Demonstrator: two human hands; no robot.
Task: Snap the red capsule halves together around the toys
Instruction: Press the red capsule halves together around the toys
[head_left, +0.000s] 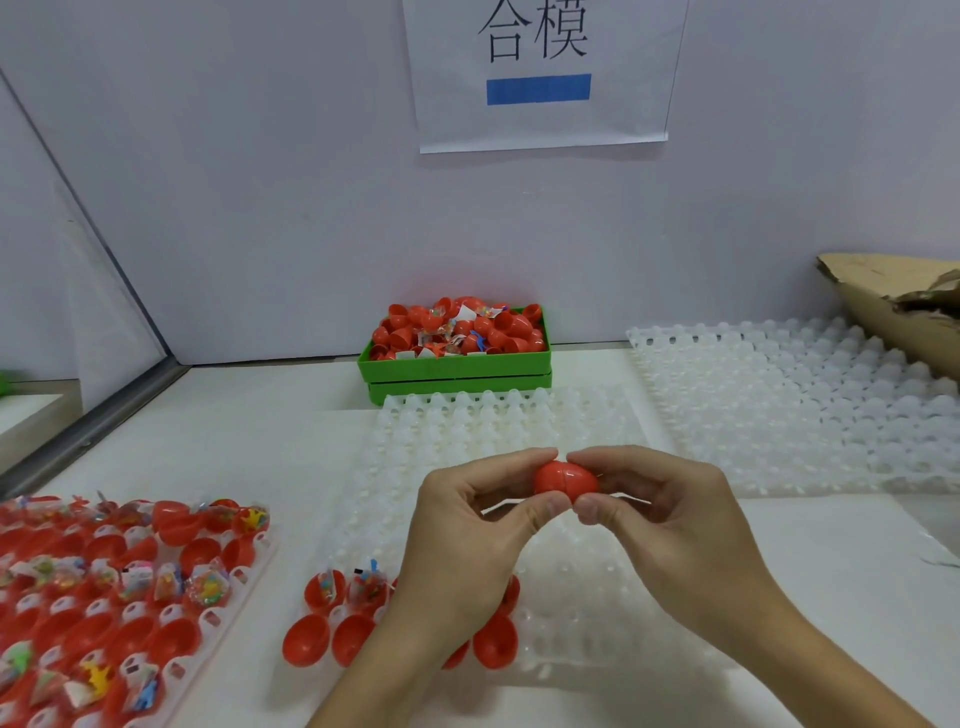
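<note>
Hands meet over the white dimpled tray (597, 431), one on each end of a single closed red capsule (565, 479). The left hand (467, 545) pinches its left end between thumb and forefinger; the right hand (670, 514) pinches the right end the same way. The capsule's long axis runs left to right, level, with its seam standing upright across the middle.

At the tray's near-left corner lie several open red halves (332, 618); two of them carry bagged toys (366, 582), though the left wrist hides part of the group, so the full count cannot be told. Left of the tray, a second tray (130, 597) holds many red halves, a good number filled with bagged toys. Behind the tray sit two stacked green bins (457, 371), the upper one heaped with halves and toys. Right of the tray lies one more white tray (779, 395), and beyond it one torn cardboard box (893, 306).
</note>
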